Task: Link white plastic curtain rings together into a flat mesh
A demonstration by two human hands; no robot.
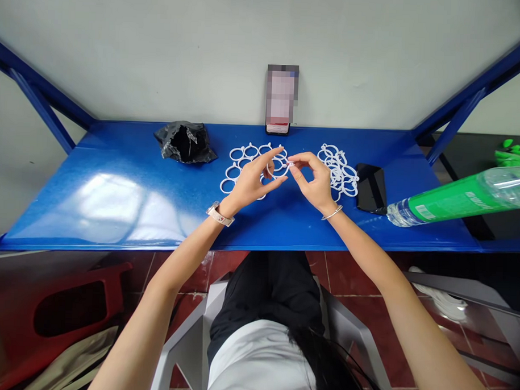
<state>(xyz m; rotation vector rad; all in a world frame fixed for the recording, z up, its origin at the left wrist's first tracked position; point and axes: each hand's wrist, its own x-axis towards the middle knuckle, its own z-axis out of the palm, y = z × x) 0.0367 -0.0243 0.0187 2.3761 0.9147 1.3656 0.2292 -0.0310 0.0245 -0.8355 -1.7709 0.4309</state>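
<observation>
A white plastic ring [278,177] with a small tab is held up between my two hands over the table. My left hand [249,186] curves around its left side, thumb and fingers forming a wide C. At the ring's right edge, my right hand [315,179] pinches the tab between thumb and fingertips. Under and beyond my left hand lie several more white rings [235,159], arranged in rows and partly hidden by that hand. A jumbled pile of similar white rings [338,174] lies just right of my right hand.
The blue table [94,183] meets a pale wall. A crumpled black plastic bag [187,142] sits at back left, and a phone [280,102] leans against the wall. Right of the pile are a dark flat object [371,187] and a green-labelled bottle [456,199].
</observation>
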